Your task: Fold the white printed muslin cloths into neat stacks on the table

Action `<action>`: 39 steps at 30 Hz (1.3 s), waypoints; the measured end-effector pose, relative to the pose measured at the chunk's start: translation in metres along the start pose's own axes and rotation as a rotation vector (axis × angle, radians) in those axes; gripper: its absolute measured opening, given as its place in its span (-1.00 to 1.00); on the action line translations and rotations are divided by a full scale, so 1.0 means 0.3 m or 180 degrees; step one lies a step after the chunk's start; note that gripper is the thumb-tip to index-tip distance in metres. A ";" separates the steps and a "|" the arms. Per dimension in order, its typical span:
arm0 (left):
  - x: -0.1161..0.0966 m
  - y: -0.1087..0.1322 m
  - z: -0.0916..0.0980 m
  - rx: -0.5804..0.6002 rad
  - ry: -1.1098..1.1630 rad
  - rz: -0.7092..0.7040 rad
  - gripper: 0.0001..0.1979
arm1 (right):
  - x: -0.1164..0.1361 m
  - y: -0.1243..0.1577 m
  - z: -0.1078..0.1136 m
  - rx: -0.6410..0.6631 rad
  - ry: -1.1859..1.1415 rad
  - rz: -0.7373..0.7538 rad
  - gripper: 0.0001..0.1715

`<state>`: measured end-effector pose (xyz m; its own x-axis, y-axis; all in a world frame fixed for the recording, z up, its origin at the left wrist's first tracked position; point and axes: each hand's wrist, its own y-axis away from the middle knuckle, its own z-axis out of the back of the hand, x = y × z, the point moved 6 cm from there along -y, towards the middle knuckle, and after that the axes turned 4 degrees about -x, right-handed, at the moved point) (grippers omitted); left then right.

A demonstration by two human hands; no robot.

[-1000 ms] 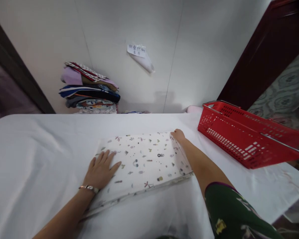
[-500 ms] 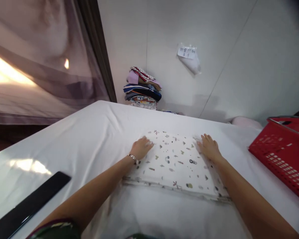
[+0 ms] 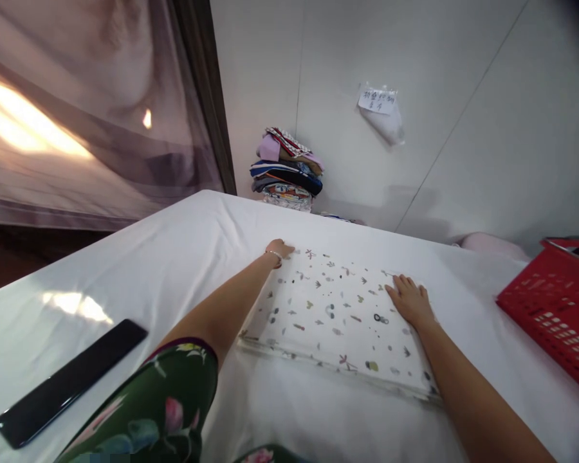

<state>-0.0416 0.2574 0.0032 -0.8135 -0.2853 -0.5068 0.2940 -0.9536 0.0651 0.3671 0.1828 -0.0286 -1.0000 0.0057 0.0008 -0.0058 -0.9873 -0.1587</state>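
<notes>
Head view, from where I'm stood: folded white printed cloth (image 3: 332, 315) is flat on the white-covered table (image 3: 183, 276), right in front of the person, btwn both arms. Long axis looks to run side to side, w/ a slight slant; stacked layers show along its near edge.

L hand (image 3: 280, 249) is at the cloth's far L corner, arm stretched along that side. Fingers look bunched, one pointing in along the far edge; can't say from here if it's pinching fabric. R hand (image 3: 412, 299) is palm down on the R margin, just short of the far R corner, fingers spread, gripping nothing. So both hands touch, one per side; R hand sits more over the fabric & a bit nearer the body.

Containers: red plastic basket (image 3: 554, 315) stands R of the cloth, apart from it, partly out of view; contents hidden. Also: black phone-like slab (image 3: 72, 382) L of the cloth, well apart; pile of folded clothes (image 3: 287, 173) beyond its far L corner, nr the wall.
</notes>
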 end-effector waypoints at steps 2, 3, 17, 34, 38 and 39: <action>0.017 0.011 -0.005 -0.0123 -0.0059 0.0022 -0.60 | 0.005 0.001 0.000 -0.0024 -0.0048 0.0060 -0.34; 0.026 0.017 -0.008 -0.0172 -0.0097 0.0042 -0.60 | 0.007 0.001 0.000 -0.0032 -0.0068 0.0087 -0.34; 0.035 0.274 -0.030 -0.0136 -0.0728 -0.1335 -0.34 | 0.017 0.005 0.009 0.0105 -0.0049 0.0015 -0.36; 0.113 0.532 -0.020 0.0449 -0.0768 -0.1640 -0.31 | 0.140 0.251 0.035 0.0210 -0.0258 0.0551 -0.40; 0.108 0.558 0.019 0.0219 -0.0770 -0.1625 -0.36 | 0.133 0.280 0.054 0.0060 -0.0338 0.0438 -0.41; 0.110 0.572 0.025 0.0149 -0.0787 -0.1704 -0.36 | 0.132 0.287 0.056 0.0036 -0.0346 0.0446 -0.41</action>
<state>-0.0217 0.0835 0.0041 -0.9370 0.2281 -0.2644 -0.2076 -0.9727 -0.1036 0.3271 0.0954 -0.0256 -0.9851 -0.1485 0.0863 0.1341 -0.9790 -0.1537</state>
